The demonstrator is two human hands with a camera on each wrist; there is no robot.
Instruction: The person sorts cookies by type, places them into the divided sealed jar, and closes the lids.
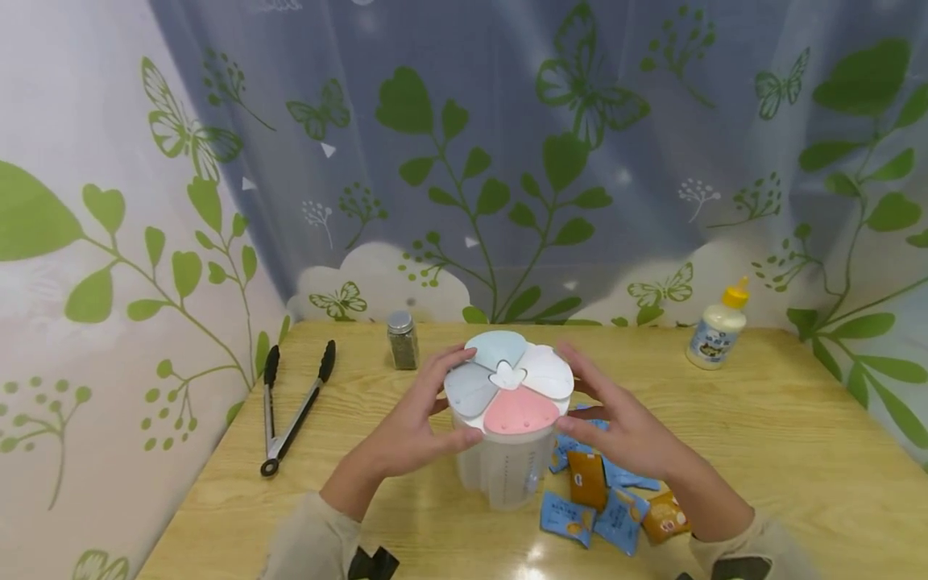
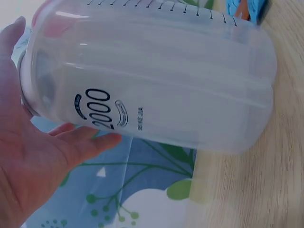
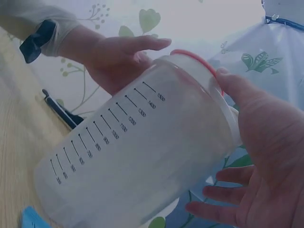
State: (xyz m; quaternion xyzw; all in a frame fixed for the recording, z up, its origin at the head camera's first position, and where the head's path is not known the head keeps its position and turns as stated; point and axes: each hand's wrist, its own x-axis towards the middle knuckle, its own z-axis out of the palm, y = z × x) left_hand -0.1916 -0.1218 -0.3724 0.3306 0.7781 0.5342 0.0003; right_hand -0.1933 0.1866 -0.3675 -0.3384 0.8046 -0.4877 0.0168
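A clear plastic storage canister (image 1: 503,475) with printed measuring marks stands upright on the table. Its lid (image 1: 518,411) has four petal-shaped flaps in pale blue, white, grey and pink around a white centre. From the left, my left hand (image 1: 406,423) holds the lid's edge, thumb toward the front and fingers toward the back. My right hand (image 1: 631,423) holds the opposite edge, its thumb near the pink flap. In the right wrist view, the lower fingers of the right hand (image 3: 266,156) stretch out beside the canister (image 3: 137,147). Nothing shows inside the canister.
Several blue and orange snack packets (image 1: 569,515) lie right of the canister. Black-handled metal tongs (image 1: 290,427) lie spread at the left. A small spice jar (image 1: 403,342) stands at the back, and a yellow-capped bottle (image 1: 716,334) at the back right. Patterned curtain (image 1: 493,266) borders the table.
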